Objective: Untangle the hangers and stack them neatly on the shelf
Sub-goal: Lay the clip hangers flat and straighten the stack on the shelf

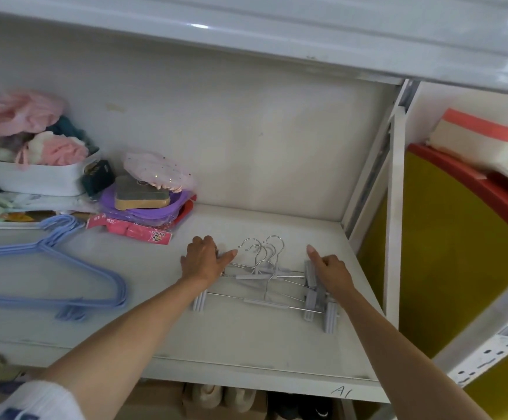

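A pile of grey clip hangers point(264, 280) with silver wire hooks lies on the white shelf point(161, 338), hooks pointing to the back wall. My left hand point(205, 260) rests palm down on the pile's left end, covering the clips there. On the right end sits my right hand point(331, 272), fingers curled and index finger stretched forward, over the grey clips. A stack of blue plastic hangers point(64, 268) lies flat at the shelf's left.
Behind the blue hangers stand a white basket point(34, 178) of pink and green fabric items, a purple tray point(143, 207) with a sponge block, and a red packet point(131, 230). A white upright post point(396, 207) bounds the shelf on the right; another shelf hangs overhead.
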